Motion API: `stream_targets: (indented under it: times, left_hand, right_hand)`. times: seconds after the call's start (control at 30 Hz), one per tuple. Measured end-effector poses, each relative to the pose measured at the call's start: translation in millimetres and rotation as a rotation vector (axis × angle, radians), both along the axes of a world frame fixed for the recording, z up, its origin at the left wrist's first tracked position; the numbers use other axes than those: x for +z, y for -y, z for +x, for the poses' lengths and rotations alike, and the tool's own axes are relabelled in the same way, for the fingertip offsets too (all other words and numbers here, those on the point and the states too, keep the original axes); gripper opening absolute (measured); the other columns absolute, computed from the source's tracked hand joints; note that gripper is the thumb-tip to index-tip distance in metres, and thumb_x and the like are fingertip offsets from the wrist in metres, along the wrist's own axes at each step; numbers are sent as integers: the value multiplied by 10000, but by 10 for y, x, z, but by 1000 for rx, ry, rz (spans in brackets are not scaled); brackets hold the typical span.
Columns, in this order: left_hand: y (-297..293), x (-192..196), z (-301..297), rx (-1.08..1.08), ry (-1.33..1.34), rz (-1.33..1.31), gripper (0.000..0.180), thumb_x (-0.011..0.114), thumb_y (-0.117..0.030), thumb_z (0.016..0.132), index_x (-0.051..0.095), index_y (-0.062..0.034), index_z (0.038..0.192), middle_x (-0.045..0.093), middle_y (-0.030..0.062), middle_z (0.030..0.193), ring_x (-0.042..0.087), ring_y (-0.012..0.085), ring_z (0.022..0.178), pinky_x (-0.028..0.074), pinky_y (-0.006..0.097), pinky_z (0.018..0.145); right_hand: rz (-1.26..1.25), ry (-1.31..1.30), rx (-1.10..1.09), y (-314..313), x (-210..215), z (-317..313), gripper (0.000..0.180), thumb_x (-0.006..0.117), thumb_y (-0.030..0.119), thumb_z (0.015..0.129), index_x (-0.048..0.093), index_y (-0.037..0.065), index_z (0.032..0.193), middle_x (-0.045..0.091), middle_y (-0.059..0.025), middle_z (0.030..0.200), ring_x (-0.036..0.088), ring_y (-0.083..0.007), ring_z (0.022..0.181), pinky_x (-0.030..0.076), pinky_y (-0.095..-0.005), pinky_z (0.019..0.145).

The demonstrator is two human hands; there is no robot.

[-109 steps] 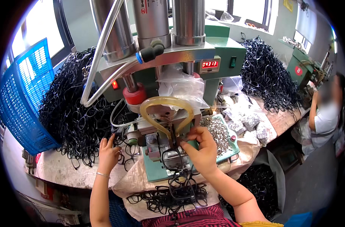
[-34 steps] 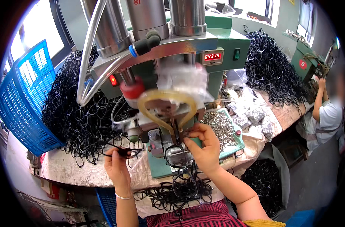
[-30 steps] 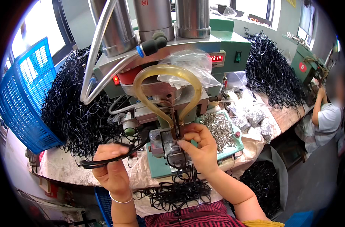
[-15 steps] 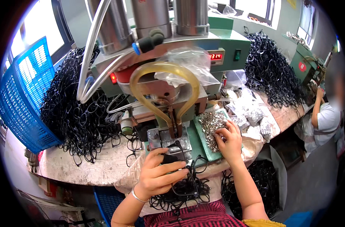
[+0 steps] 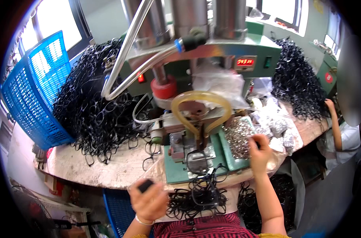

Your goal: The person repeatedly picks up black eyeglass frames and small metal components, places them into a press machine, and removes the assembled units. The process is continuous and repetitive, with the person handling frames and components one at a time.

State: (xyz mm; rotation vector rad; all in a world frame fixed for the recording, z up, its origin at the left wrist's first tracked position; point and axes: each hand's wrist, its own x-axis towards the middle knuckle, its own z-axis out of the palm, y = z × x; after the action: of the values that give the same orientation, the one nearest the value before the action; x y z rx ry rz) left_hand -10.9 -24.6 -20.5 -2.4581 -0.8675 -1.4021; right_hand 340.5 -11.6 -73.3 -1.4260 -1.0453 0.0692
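My left hand, smeared by motion, is raised left of the machine, above the table's front edge. A small black piece shows at its fingers; whether it is held or worn I cannot tell. My right hand is beside the tray of tiny shiny metal parts, thumb and fingers pinched together. What they pinch is too small to make out. Under the press head, a black eyeglass frame sits at the metal fixture, apart from both hands. More black frames lie heaped in front of me.
Large piles of black eyeglass frames stand left and right of the green press. A blue basket leans at the left. Clear bags of metal parts lie right of the tray. Another person is at the far right.
My left hand has pulled back left, away from the eyeglass frame at the fixture. The right hand has lifted off the metal parts to the tray's right side, fingers now pinched. The view has shifted.
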Motion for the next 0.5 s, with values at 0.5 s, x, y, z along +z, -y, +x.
stream_targets:
  times: [0.5]
  left_hand:
    - [-1515,-1217,-296,731,44,-604,208,688,-253,859,670,-46,850,656,143,812,592,351,791,479,431,752]
  right_hand:
    - [-58,-166,66,-108,136,-246,99,680,12,879,691,-6,976,679,-39,875,620,-133,843,479,-268,804]
